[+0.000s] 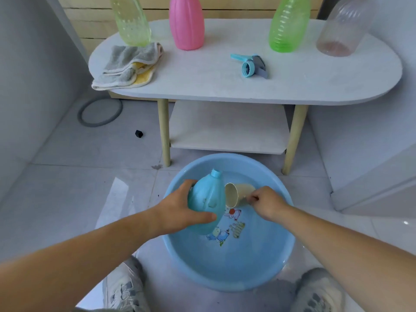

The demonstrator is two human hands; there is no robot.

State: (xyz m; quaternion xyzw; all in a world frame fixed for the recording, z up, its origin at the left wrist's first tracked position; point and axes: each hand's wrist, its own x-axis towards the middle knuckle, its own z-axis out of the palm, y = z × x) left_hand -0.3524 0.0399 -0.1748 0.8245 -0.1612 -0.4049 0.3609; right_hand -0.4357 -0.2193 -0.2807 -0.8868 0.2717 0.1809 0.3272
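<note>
- Status: my left hand (180, 212) grasps the blue bottle (206, 206) round its body, fingers on the far side and thumb on the near side. The bottle hangs tilted over the left half of the basin (227, 287), with its open neck pointing far and up.
- My right hand (267, 204) pinches the handle of the beige cup (238, 194). The cup lies on its side low in the basin, mouth facing near-left, just right of the bottle. I cannot tell whether the 2 touch.
- Step in hand, as I judge it: scoop water with the cup and pour it into the bottle.
- Scoop: dip the cup rim under the surface, then roll the wrist until the mouth faces up. The water looks shallow, so sweep along the basin floor rather than plunge.
- Align: bring the bottle nearer upright first, with its neck over the basin so that any spill falls back in.
- Pour: the neck is narrow and the cup mouth wide. Hold the cup lip just above the neck and tip slowly to a thin stream.
- Grip: the bottle wall looks soft. Hold it firmly without squeezing, or water will be pushed back out.
- Leave the spray head (249, 66) on the bench (202, 84) until the bottle is filled.
</note>
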